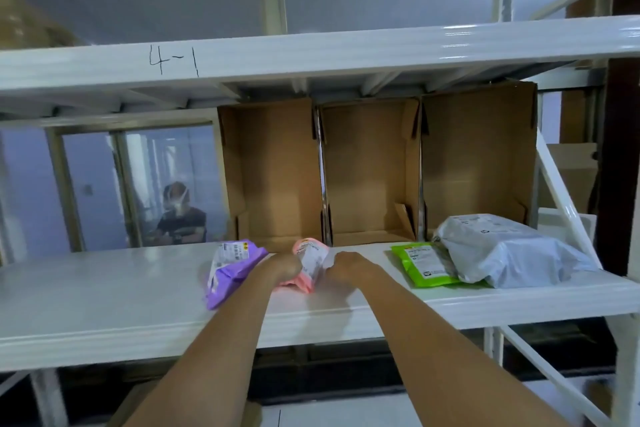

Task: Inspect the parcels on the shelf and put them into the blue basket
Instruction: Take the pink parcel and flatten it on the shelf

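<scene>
White metal shelving fills the view; working level is the glossy white shelf [104, 298], and the beam above it is hand-marked "4-1" [173, 61].

Pink parcel [309, 265] sits on the shelf near centre, its white label facing up. My left hand [284, 267] grips its 9 o'clock side and my right hand [348, 266] holds its 3 o'clock side; fingers of both are curled round the bag, fingertips hidden behind the knuckles. Lower edge of the parcel touches the shelf; I cannot tell whether the rest is lifted.

Purple parcel [230, 272] lies just beside at 9 o'clock, label up, close to my left wrist.

Green parcel [427, 263] lies at 3 o'clock, apart from my right hand. Its far edge is tucked under a larger grey poly-bag parcel [509, 250] further toward 3 o'clock.

At 12 o'clock, three open cardboard boxes [370, 170] stand side by side on the shelf's back, mouths facing me.

Background at 10 o'clock: a seated person [181, 215] in a dark top, seen through a glass partition, blurred.
</scene>
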`<state>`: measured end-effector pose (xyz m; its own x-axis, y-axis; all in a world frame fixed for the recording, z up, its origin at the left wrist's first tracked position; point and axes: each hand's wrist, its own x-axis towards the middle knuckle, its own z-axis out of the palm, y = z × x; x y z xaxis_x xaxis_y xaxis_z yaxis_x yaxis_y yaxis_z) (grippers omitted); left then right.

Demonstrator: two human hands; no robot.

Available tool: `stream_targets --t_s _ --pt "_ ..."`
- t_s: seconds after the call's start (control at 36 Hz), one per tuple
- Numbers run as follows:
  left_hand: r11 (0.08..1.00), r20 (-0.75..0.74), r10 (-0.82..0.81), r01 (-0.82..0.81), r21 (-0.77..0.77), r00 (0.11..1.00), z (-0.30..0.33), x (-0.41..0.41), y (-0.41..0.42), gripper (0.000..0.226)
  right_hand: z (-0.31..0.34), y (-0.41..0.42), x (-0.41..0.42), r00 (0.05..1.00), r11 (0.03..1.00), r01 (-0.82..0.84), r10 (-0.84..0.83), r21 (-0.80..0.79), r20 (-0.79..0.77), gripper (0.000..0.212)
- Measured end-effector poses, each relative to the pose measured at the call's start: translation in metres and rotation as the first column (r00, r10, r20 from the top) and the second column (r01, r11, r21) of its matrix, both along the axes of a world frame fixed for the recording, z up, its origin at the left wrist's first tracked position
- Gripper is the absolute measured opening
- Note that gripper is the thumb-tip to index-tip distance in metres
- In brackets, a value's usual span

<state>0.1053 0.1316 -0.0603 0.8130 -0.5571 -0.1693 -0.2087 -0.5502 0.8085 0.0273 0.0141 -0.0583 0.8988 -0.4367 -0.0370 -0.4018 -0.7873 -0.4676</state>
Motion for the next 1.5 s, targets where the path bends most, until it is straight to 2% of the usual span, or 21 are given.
stream_targets --t_s 0.17,0.28,0.36,0.44,0.5,0.56,0.61,0.67,0.75,0.78,0.83,0.89,0.94,1.0,1.17,1.22,1.28,1.33,1.42,1.5 --pt "0.995 0.078 -0.022 0.014 0.103 0.997 0.001 0.008 0.001 0.013 -0.004 0.001 0.006 1.000 0.999 -0.012 0.013 -0.039 0.026 0.040" --pt "0.995 0.136 0.002 -0.016 0.098 0.991 0.000 -0.003 -0.008 0.034 -0.006 -0.001 0.000 0.998 1.000 0.021 -0.019 -0.021 0.063 0.037" --pt "0.997 0.164 -0.006 -0.005 0.071 0.986 0.001 -0.012 -0.017 0.028 -0.005 -0.005 -0.005 0.990 0.997 0.077 -0.077 0.005 0.115 0.038" --pt "0.997 0.024 0.033 -0.031 -0.065 0.999 0.003 -0.019 -0.020 0.021 0.002 -0.009 -0.015 0.987 0.992 0.099 -0.108 0.083 0.117 0.037" --pt "0.991 -0.124 0.043 -0.058 -0.119 0.991 0.006 -0.022 -0.021 0.022 0.006 -0.015 -0.017 0.977 0.974 0.126 -0.155 0.190 0.146 0.033" --pt "0.986 -0.198 0.052 -0.082 -0.144 0.979 0.006 -0.021 -0.023 0.026 0.007 -0.019 -0.020 0.970 0.947 0.119 -0.175 0.298 0.169 0.025" --pt "0.986 -0.203 0.036 -0.068 -0.153 0.978 0.008 -0.023 -0.024 0.032 0.008 -0.023 -0.023 0.972 0.913 0.081 -0.160 0.400 0.170 0.013" --pt "0.993 -0.136 0.021 -0.037 -0.116 0.990 0.011 -0.028 -0.023 0.037 0.009 -0.024 -0.029 0.979 0.881 0.050 -0.136 0.471 0.151 0.004" --pt "1.000 -0.062 -0.011 0.010 -0.026 0.998 0.010 -0.036 -0.022 0.048 0.009 -0.022 -0.038 0.987 0.860 0.020 -0.099 0.509 0.129 0.022" --pt "1.000 -0.063 -0.017 0.017 -0.007 0.998 0.009 -0.038 -0.021 0.046 0.008 -0.022 -0.041 0.986 0.879 0.037 -0.110 0.475 0.126 0.024" --pt "1.000 -0.010 -0.006 0.006 0.030 1.000 0.002 -0.038 -0.021 0.039 0.004 -0.019 -0.042 0.983 0.907 0.053 -0.121 0.419 0.139 0.011" --pt "0.999 0.080 0.033 -0.035 0.028 0.996 -0.007 -0.030 -0.022 0.030 0.000 -0.021 -0.039 0.987 0.937 0.045 -0.096 0.346 0.132 0.031" --pt "0.998 0.118 0.060 -0.060 -0.007 0.991 -0.013 -0.029 -0.021 0.017 -0.005 -0.024 -0.038 0.989 0.984 0.059 -0.081 0.168 0.126 0.023" --pt "0.997 0.173 0.080 -0.081 -0.001 0.982 -0.018 -0.027 -0.022 0.022 -0.008 -0.028 -0.037 0.984 0.994 0.108 -0.102 -0.032 0.149 0.019" --pt "0.988 0.231 0.154 -0.155 -0.013 0.961 -0.025 -0.028 -0.026 0.013 -0.017 -0.031 -0.036 0.981 0.929 0.118 -0.055 -0.350 0.184 0.038" --pt "0.985 0.302 0.158 -0.173 0.024 0.940 -0.027 -0.028 -0.025 0.017 -0.016 -0.031 -0.037 0.984 0.909 0.108 -0.039 -0.402 0.175 0.041" --pt "0.975 0.432 0.166 -0.214 0.065 0.887 -0.027 -0.030 -0.023 0.024 -0.015 -0.031 -0.040 0.988 0.877 0.098 -0.027 -0.471 0.155 0.036" --pt "0.966 0.570 0.130 -0.234 0.112 0.811 -0.025 -0.035 -0.022 0.030 -0.015 -0.031 -0.042 0.991 0.823 0.094 -0.026 -0.561 0.127 0.027" --pt "0.947 0.705 0.008 -0.232 0.222 0.709 -0.019 -0.044 -0.023 0.024 -0.014 -0.029 -0.046 0.995 0.747 0.069 -0.002 -0.661 0.102 0.031" --pt "0.938 0.696 -0.055 -0.202 0.283 0.716 -0.015 -0.049 -0.023 0.018 -0.016 -0.024 -0.049 0.998 0.723 0.034 0.011 -0.690 0.060 0.032"
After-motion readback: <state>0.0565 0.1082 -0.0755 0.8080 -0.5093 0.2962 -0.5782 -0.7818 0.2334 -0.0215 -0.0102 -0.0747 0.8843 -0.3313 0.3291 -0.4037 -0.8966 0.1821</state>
